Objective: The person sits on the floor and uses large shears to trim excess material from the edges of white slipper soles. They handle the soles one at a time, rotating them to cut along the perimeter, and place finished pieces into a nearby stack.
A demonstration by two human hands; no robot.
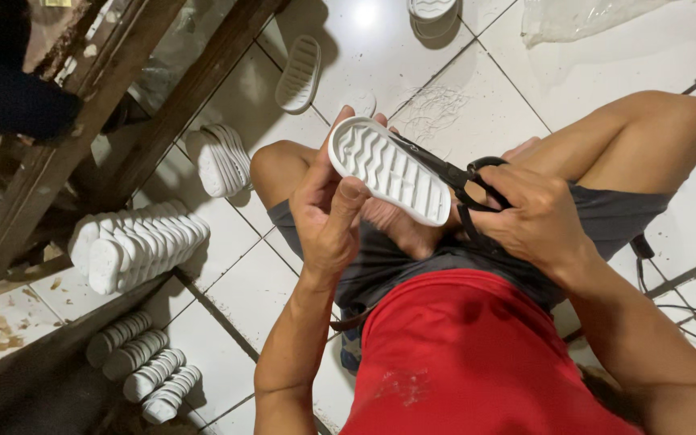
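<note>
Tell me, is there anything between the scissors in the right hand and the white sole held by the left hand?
Nothing visible. The left hand holds the white sole up, and the black scissors in the right hand already lie against its edge.

The shoe sole [390, 169] is white, its face moulded with wavy ridges. The scissors [461, 179] are black. The shirt [469, 354] is red with a few pale specks; the shorts [606, 221] are dark grey. The floor [582, 72] is white tile with dark grout lines. The stacked soles [134, 246] beside it are white too, and the wooden frame [122, 89] is dark brown.
</note>
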